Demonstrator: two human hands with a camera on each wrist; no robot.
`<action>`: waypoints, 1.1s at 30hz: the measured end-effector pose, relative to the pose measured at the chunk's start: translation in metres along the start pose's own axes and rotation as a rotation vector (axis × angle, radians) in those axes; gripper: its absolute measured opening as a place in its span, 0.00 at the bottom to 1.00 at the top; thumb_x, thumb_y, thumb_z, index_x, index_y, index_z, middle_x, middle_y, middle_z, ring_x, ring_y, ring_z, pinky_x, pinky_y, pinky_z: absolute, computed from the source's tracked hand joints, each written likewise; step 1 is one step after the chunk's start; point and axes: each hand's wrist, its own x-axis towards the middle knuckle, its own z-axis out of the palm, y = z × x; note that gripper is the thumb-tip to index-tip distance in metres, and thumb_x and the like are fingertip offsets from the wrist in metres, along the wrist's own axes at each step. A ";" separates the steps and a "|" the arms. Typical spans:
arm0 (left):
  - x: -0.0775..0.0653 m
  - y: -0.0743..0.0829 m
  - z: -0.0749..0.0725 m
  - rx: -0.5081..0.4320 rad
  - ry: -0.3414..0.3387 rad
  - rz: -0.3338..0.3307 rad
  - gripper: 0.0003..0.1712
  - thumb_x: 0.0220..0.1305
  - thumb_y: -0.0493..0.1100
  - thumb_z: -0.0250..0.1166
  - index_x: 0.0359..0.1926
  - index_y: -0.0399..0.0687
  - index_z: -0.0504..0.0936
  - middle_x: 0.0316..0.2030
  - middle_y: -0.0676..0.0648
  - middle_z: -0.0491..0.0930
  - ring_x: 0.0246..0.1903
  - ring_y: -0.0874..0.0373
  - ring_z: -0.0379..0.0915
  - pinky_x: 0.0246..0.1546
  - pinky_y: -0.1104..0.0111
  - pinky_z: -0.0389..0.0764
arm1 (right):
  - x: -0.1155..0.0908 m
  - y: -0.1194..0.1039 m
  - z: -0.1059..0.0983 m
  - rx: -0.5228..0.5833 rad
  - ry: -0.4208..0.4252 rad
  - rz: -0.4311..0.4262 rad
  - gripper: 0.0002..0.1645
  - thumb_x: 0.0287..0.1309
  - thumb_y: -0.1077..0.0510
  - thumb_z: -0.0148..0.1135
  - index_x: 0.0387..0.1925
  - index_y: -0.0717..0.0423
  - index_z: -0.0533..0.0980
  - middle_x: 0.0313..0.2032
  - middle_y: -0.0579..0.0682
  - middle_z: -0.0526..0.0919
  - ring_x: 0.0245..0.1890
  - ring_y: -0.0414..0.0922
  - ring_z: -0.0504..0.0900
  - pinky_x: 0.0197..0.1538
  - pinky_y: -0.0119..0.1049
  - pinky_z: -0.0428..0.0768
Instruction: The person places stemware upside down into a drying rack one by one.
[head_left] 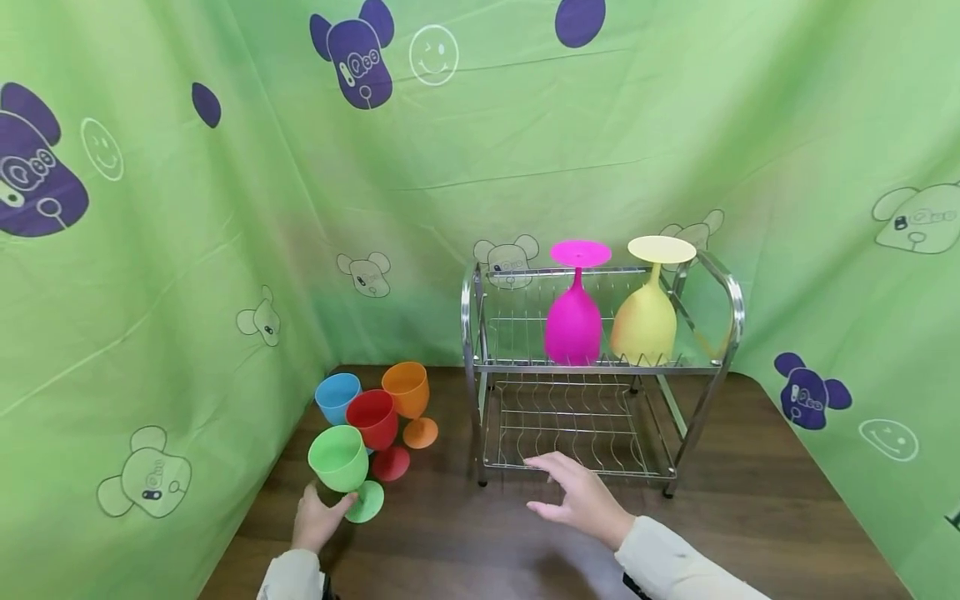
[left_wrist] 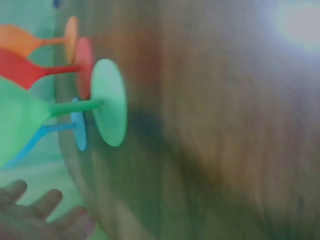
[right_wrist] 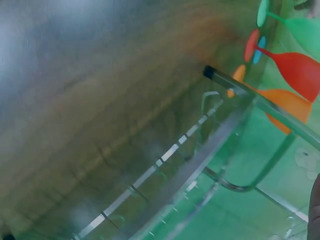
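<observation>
Upright on the table [head_left: 450, 550] at the left stands a green plastic goblet [head_left: 341, 468]. My left hand [head_left: 318, 520] is beside it, the thumb near its stem. In the left wrist view that hand's fingers [left_wrist: 47, 200] are spread and apart from the green goblet [left_wrist: 109, 102]. Close behind are a red goblet [head_left: 372, 421], a blue goblet [head_left: 333, 398] partly hidden, and an orange goblet [head_left: 406, 390]. My right hand [head_left: 583, 500] hovers with nothing in it, thumb and fingers parted, before the metal dish rack [head_left: 517, 368].
Upside down on the rack's upper tier stand a magenta goblet [head_left: 573, 329] and a yellow goblet [head_left: 645, 321]. Wire slots make up the lower tier [head_left: 562, 429]. A green patterned cloth [head_left: 420, 183] hangs behind and along both sides of the table.
</observation>
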 end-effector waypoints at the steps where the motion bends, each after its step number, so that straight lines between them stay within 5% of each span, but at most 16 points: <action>1: 0.001 0.000 0.001 -0.033 0.012 0.019 0.47 0.52 0.48 0.70 0.60 0.16 0.59 0.53 0.18 0.66 0.55 0.24 0.63 0.54 0.40 0.66 | -0.003 0.000 0.002 0.008 -0.001 0.024 0.31 0.38 0.60 0.76 0.49 0.60 0.76 0.40 0.48 0.80 0.30 0.36 0.74 0.34 0.23 0.73; 5: 0.003 0.000 0.007 -0.098 0.036 0.080 0.39 0.49 0.43 0.71 0.53 0.18 0.67 0.47 0.21 0.73 0.53 0.27 0.67 0.55 0.42 0.68 | -0.018 -0.002 0.014 0.012 0.018 0.117 0.33 0.34 0.63 0.76 0.49 0.61 0.76 0.38 0.46 0.80 0.30 0.37 0.75 0.34 0.29 0.76; 8: 0.004 0.000 0.015 -0.174 0.031 0.060 0.35 0.49 0.41 0.72 0.51 0.19 0.69 0.45 0.23 0.75 0.52 0.30 0.69 0.55 0.44 0.68 | -0.033 -0.004 0.025 0.020 0.030 0.172 0.35 0.32 0.63 0.76 0.49 0.63 0.76 0.38 0.48 0.80 0.31 0.37 0.77 0.35 0.33 0.79; 13: 0.006 0.001 0.026 -0.454 0.102 0.014 0.44 0.49 0.34 0.71 0.61 0.21 0.57 0.54 0.24 0.66 0.56 0.33 0.62 0.61 0.46 0.60 | -0.049 -0.008 0.040 0.047 0.005 0.227 0.36 0.36 0.61 0.76 0.51 0.64 0.75 0.41 0.50 0.81 0.33 0.38 0.80 0.36 0.35 0.80; 16: 0.008 0.003 0.034 -0.546 0.187 0.035 0.49 0.46 0.31 0.73 0.65 0.24 0.53 0.56 0.25 0.64 0.57 0.35 0.60 0.62 0.46 0.57 | -0.052 -0.010 0.046 0.061 -0.026 0.230 0.36 0.37 0.60 0.76 0.53 0.63 0.74 0.43 0.50 0.81 0.34 0.39 0.80 0.37 0.34 0.80; 26: 0.012 0.011 0.043 -0.609 0.320 0.065 0.53 0.42 0.28 0.74 0.67 0.31 0.54 0.55 0.32 0.67 0.51 0.51 0.64 0.54 0.71 0.63 | -0.040 -0.021 0.059 0.180 -0.075 0.238 0.34 0.41 0.60 0.75 0.53 0.66 0.73 0.38 0.49 0.80 0.33 0.36 0.79 0.36 0.34 0.79; 33: 0.008 0.012 0.032 -0.529 0.303 0.022 0.53 0.41 0.30 0.75 0.66 0.28 0.54 0.55 0.27 0.66 0.55 0.36 0.63 0.59 0.50 0.62 | -0.028 -0.027 0.069 0.279 -0.122 0.263 0.32 0.47 0.58 0.72 0.53 0.66 0.73 0.39 0.51 0.80 0.34 0.34 0.78 0.38 0.35 0.80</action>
